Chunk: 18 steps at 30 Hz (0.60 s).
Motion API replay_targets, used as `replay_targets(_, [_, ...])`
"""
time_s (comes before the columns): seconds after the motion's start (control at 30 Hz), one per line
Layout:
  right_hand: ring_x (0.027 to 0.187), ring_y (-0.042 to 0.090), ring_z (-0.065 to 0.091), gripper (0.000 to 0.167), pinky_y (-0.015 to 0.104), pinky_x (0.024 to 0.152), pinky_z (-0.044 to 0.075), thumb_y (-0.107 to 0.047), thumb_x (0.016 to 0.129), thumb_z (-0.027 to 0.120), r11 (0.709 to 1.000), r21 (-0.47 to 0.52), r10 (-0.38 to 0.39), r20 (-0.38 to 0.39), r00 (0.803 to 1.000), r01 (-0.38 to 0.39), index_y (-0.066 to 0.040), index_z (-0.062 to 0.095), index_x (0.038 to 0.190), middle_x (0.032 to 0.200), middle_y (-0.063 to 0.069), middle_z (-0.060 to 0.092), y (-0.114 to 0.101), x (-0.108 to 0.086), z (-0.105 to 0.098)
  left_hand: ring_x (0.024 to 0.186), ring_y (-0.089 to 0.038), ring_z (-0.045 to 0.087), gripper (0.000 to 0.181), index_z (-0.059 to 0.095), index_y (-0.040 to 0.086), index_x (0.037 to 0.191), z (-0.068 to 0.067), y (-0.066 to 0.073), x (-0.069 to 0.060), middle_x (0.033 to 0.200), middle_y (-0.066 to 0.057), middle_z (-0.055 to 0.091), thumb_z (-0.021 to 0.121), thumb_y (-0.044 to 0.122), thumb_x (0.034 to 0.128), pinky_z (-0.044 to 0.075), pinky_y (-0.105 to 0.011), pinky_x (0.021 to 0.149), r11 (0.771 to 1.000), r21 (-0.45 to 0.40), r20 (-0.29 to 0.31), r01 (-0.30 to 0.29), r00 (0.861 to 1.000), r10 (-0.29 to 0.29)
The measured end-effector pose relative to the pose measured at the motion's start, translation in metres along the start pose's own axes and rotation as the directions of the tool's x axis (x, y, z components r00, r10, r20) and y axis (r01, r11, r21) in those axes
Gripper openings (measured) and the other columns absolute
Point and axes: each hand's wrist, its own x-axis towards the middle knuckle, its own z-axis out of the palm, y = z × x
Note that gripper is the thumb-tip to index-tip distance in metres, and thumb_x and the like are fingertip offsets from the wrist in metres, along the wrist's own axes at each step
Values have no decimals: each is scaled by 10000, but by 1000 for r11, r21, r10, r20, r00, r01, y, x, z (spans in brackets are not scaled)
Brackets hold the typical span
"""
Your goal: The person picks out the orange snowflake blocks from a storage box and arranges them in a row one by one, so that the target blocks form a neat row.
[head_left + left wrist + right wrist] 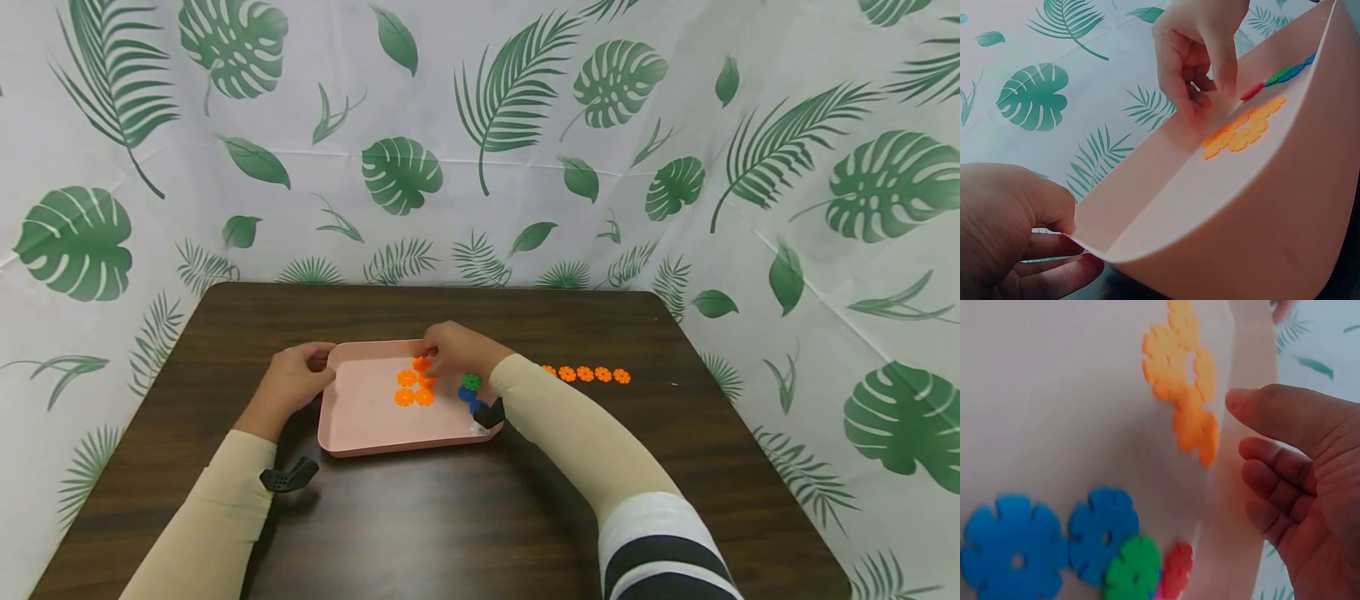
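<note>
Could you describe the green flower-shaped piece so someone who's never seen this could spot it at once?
On the dark wooden table lies a pink tray. Inside it, right of the orange cluster as the head camera sees it, is a mixed-colour group. There, next to a blue piece, the green piece is the only green one showing in the tray.

Behind the dark brown, wood-grained table with rounded far corners, I see a white fabric backdrop hanging, printed in green: feathery palm fronds, broad split monstera leaves and small plain oval leaves. Faintly creased, it flanks both sides too, and light gleams softly on the near wood.
</note>
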Motion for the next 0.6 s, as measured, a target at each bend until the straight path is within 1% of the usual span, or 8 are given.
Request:
replay_targets(0.07, [913,162,573,314,193,815,520,-209,893,824,997,-67,-34,12,999,34,-119,768,1189,1034,36,672,-4,4,3,1168,-413,632,542,561,-10,1439,0,0,0,1316,-253,648,600,196,939,529,-576,995,1000,-2,-3,-2,1000,2])
replay_targets(0.13, [915,150,575,302,194,826,512,-221,899,820,992,-112,-53,20,998,55,-127,767,1181,1034,18,672,-8,8,6,1170,-411,634,543,562,-12,1438,1,-1,0,1316,-253,648,600,193,937,531,-570,995,1000,-4,-7,-6,1000,6])
replay_targets(0.2, [923,138,579,299,205,835,511,-232,895,827,991,-122,-50,36,998,54,-146,764,1174,1037,-16,672,-12,9,9,1170,-413,636,540,564,-18,1434,1,0,-1,1313,-256,649,602,188,936,531,-567,996,1000,-6,-12,-10,1000,10])
replay_targets(0.3, [938,102,595,302,218,848,510,-260,879,842,994,-109,-23,69,997,30,-187,766,1163,1027,-91,682,-17,10,12,1160,-413,641,532,572,-26,1425,1,0,-2,1301,-260,656,607,181,936,531,-568,992,1000,-4,-22,-21,1000,21])
replay_targets(0.37, [945,97,605,290,215,863,517,-243,889,834,994,-101,-35,86,996,43,-182,766,1165,1023,-105,687,-20,10,14,1152,-414,643,525,578,-27,1419,1,0,-2,1292,-260,661,613,179,938,532,-572,988,1000,-1,-27,-25,999,25])
replay_targets(0.43, [952,98,617,271,203,877,522,-221,902,817,993,-97,-55,95,994,65,-168,770,1164,1024,-102,699,-22,10,15,1146,-411,643,525,578,-24,1421,1,0,-1,1289,-257,663,615,184,940,531,-574,985,1000,4,-28,-26,999,26])
replay_targets(0.53, [965,127,618,252,195,894,527,-166,924,775,987,-112,-104,100,990,115,-115,773,1171,1050,-55,705,-24,12,16,1142,-405,646,524,581,-17,1421,1,-1,0,1282,-250,668,617,182,938,531,-573,983,999,10,-31,-31,999,32])
replay_targets(0.6, [973,133,614,251,196,903,524,-171,932,764,983,-134,-111,109,988,126,-108,775,1175,1060,-42,705,-25,12,17,1134,-401,650,524,584,-15,1420,1,-3,1,1274,-246,673,614,176,933,534,-572,977,999,13,-36,-39,999,40])
